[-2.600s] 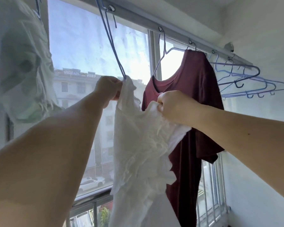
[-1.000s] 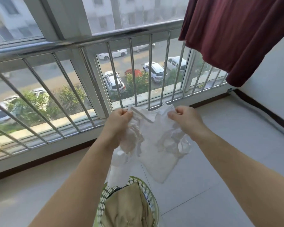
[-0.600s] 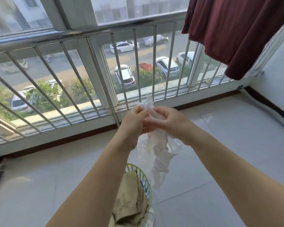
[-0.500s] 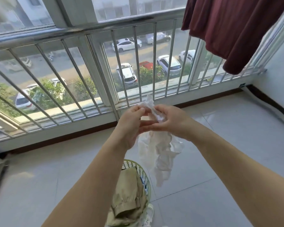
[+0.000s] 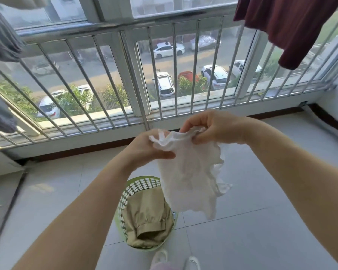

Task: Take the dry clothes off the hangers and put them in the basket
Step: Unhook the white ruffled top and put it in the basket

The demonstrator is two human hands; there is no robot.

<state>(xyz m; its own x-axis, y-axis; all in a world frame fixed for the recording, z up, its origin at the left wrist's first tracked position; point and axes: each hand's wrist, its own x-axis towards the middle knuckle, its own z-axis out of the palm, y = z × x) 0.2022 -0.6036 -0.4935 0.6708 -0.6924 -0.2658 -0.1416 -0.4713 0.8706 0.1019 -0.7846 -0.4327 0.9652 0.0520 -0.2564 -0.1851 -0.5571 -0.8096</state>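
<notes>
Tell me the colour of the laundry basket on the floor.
Light green: the basket has walls perforated with white-looking holes, seen best in the head view.

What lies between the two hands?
In the head view, only the white garment's bunched top edge spans from left hand to right hand.

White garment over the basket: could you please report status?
Left hand and right hand both grip white garment. Hanging above green basket, not in. Nothing blocking.

Home balcony: barred window, hanging maroon garment, laundry basket.
</notes>
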